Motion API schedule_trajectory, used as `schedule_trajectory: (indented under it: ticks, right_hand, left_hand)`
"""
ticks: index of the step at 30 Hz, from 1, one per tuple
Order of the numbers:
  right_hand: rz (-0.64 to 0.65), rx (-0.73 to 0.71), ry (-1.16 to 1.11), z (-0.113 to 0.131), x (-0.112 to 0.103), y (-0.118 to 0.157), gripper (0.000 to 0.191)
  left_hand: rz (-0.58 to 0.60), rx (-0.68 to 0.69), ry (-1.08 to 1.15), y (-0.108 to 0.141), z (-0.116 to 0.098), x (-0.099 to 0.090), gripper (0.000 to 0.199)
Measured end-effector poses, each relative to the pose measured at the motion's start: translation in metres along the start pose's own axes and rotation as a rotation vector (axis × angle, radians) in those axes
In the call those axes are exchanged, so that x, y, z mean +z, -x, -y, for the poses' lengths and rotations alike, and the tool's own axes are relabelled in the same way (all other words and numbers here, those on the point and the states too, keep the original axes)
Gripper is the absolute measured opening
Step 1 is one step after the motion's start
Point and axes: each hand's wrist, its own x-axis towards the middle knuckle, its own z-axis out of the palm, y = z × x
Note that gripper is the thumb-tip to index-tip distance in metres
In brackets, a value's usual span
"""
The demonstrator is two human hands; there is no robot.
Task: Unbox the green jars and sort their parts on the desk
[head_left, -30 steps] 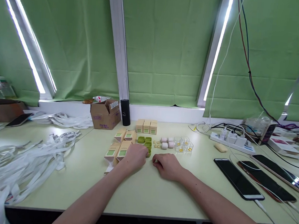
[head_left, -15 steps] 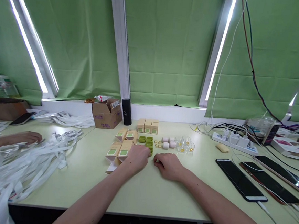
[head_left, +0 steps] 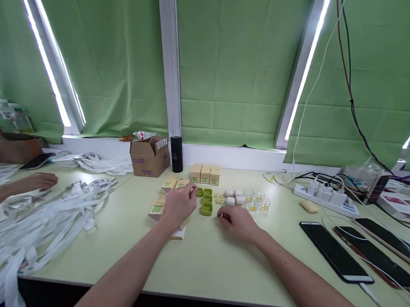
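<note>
Bent over the beige boxes (head_left: 157,209) with green labels is my left hand (head_left: 180,202), its fingers pinched together; anything between them is too small to make out. Several small green trays (head_left: 206,209) stand just right of it. My right hand (head_left: 239,222) rests on the table with its fingers curled, and what they hold, if anything, is hidden. Beyond it lie small gold pieces (head_left: 219,198), white and pinkish rolls (head_left: 235,200) and clear cups (head_left: 258,201) with gold bits inside. Three more beige boxes (head_left: 205,174) stand in a row behind the trays.
At the left, another person's hand (head_left: 39,181) is over white straps (head_left: 50,222). A cardboard box (head_left: 150,157) and black cylinder (head_left: 176,154) stand at the back. Phones (head_left: 335,251), cables and a power strip (head_left: 325,199) lie to the right.
My left hand has moved up and left from the green trays to the beige boxes, uncovering the front tray. The view has shifted slightly. The other person's hand has lifted a little.
</note>
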Motion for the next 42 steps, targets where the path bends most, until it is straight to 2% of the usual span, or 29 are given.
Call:
schedule_trajectory:
  ticks: [4,7,11,15,19,25,28,33,42]
  right_hand:
    - [-0.171,0.112,0.022,-0.015,-0.016,-0.023,0.017]
    - [-0.184,0.212,0.129,-0.028,-0.030,-0.047,0.019]
    - [-0.198,0.227,0.255,-0.042,-0.038,-0.081,0.029]
    - [-0.193,0.220,0.324,-0.048,-0.029,-0.110,0.036]
    - [-0.177,0.249,0.367,-0.042,-0.015,-0.130,0.046]
    - [-0.138,0.347,0.381,-0.037,0.001,-0.150,0.073]
    - [-0.095,0.401,0.372,-0.039,0.005,-0.155,0.079]
    - [-0.042,0.422,0.360,-0.045,0.007,-0.156,0.067]
    - [-0.141,0.349,0.324,-0.041,0.008,-0.153,0.038]
  left_hand:
    - [0.022,-0.027,-0.031,-0.003,0.005,0.002,0.029]
    - [0.016,-0.033,-0.040,-0.003,0.006,0.003,0.030]
    - [0.004,-0.039,-0.035,-0.003,0.005,0.003,0.030]
    - [0.002,-0.037,-0.026,-0.004,0.004,0.002,0.029]
    - [0.016,-0.042,-0.036,-0.004,0.003,0.001,0.031]
    - [0.020,-0.043,-0.038,-0.003,-0.001,-0.001,0.030]
    - [0.030,-0.042,-0.037,-0.003,-0.003,-0.002,0.030]
    - [0.075,-0.040,-0.043,-0.003,-0.006,-0.003,0.030]
    - [0.115,-0.025,-0.095,-0.001,-0.013,-0.003,0.033]
